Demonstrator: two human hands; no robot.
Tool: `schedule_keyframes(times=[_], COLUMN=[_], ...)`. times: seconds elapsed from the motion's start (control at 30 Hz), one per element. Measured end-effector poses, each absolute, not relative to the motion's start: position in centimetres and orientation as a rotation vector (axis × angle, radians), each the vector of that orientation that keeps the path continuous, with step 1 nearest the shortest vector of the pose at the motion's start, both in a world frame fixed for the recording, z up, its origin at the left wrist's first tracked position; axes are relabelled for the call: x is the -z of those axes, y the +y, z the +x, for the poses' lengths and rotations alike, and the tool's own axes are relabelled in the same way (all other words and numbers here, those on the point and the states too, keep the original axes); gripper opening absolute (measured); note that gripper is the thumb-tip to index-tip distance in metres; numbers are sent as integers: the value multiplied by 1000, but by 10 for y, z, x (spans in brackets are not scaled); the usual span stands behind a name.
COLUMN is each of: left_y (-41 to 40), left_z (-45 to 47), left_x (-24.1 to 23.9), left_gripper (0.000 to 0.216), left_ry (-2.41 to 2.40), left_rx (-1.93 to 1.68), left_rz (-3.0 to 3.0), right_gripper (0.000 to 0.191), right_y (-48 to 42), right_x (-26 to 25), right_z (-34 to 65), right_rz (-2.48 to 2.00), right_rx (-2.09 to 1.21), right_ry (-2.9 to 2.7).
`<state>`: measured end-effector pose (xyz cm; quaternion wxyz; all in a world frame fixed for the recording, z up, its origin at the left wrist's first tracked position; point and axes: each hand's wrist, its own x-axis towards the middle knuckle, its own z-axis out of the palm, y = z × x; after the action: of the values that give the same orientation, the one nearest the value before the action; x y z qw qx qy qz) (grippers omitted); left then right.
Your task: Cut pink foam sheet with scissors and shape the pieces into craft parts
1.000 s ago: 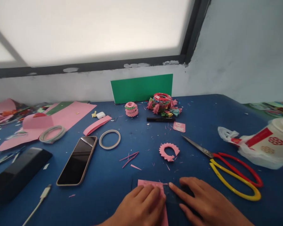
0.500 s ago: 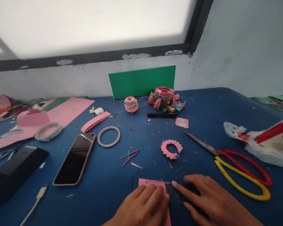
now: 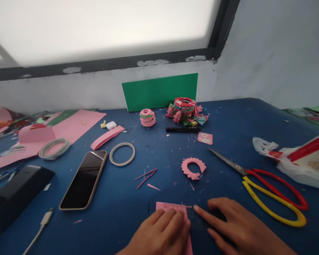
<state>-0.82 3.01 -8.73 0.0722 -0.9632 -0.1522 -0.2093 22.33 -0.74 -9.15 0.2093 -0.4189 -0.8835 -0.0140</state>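
Note:
My left hand [image 3: 159, 232] lies on a pink paper strip [image 3: 170, 206] at the near edge of the blue table [image 3: 228, 117], its fingers bent over the strip and pressing it down. My right hand [image 3: 234, 226] rests flat just to the right, fingers stretched out, the forefinger tip touching the strip's right edge. It seems to lie on a clear ruler that I can hardly make out. A pink toothed paper ring [image 3: 192, 167] lies a little beyond the hands.
Red-and-yellow scissors [image 3: 268, 191] lie to the right, a white plastic bag [image 3: 300, 157] beyond them. A phone [image 3: 83, 179], tape rings [image 3: 122, 154], a black box [image 3: 13, 196], a cable [image 3: 39, 228] and pink sheets [image 3: 69, 127] lie left. Paper ornaments [image 3: 186, 111], a black marker [image 3: 182, 130] and a green card [image 3: 159, 91] stand at the back.
The view has shifted slightly upward and to the right. Both hands stay on the pink strip with hardly any movement.

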Motion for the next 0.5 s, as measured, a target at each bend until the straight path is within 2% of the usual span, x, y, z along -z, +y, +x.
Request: schedule_keyframes(times=[0.5], left_y=[21], left_z=[-4], left_x=[98], left_gripper=[31], left_ry=[-502], left_rx=[713], left_rz=[-2742], right_gripper=[34], right_y=[-7], right_x=[91], right_z=[224], right_rz=[-1161], right_rx=[72], right_ry=[-2455])
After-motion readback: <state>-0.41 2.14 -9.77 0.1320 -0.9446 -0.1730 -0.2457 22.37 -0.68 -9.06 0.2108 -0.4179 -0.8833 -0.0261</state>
